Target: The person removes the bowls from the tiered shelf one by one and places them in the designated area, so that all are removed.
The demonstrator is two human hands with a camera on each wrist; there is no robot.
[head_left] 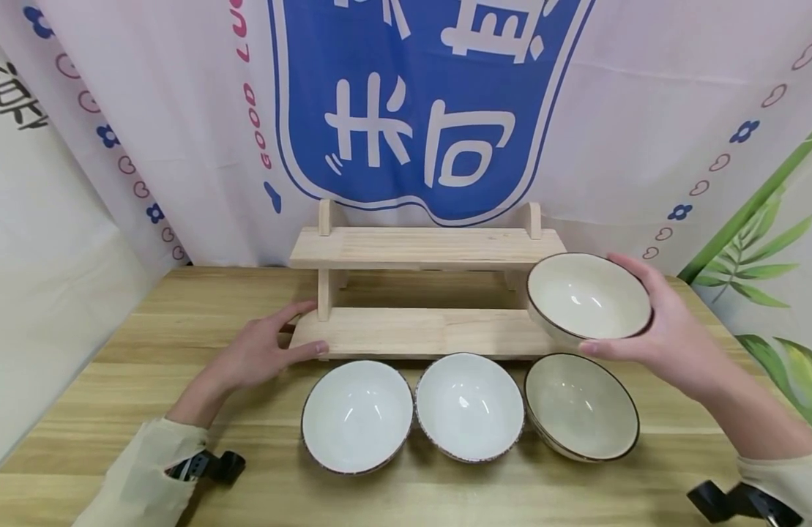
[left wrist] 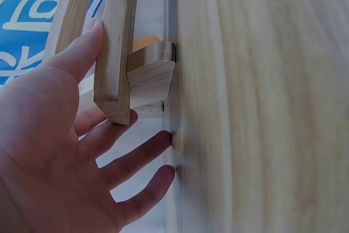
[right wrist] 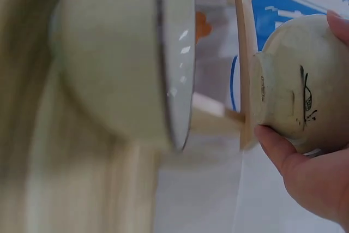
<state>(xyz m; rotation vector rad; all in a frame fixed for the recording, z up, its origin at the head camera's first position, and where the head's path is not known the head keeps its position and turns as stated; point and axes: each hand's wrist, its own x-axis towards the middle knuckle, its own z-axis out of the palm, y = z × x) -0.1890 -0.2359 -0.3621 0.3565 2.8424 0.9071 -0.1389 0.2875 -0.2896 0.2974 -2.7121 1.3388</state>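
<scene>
A cream bowl with a dark rim (head_left: 586, 296) is gripped at its right side by my right hand (head_left: 676, 337), close over the right end of the lower board. In the right wrist view a small dark drawing shows on this bowl's outside (right wrist: 289, 88). At the left end of the two-tier wooden shelf (head_left: 412, 329), my left hand (head_left: 257, 355) holds the lower board (left wrist: 113, 64), thumb on top and fingertips beneath. Along the shelf's front stand a white bowl (head_left: 356, 417), a second white bowl (head_left: 469, 408) and another cream bowl (head_left: 580, 406).
The shelf's upper board (head_left: 425, 245) is behind and above the lower one. Everything stands on a wood-grain table (head_left: 247, 454). A printed cloth (head_left: 406, 95) hangs behind it, and a panel with painted leaves (head_left: 761, 249) is at the right.
</scene>
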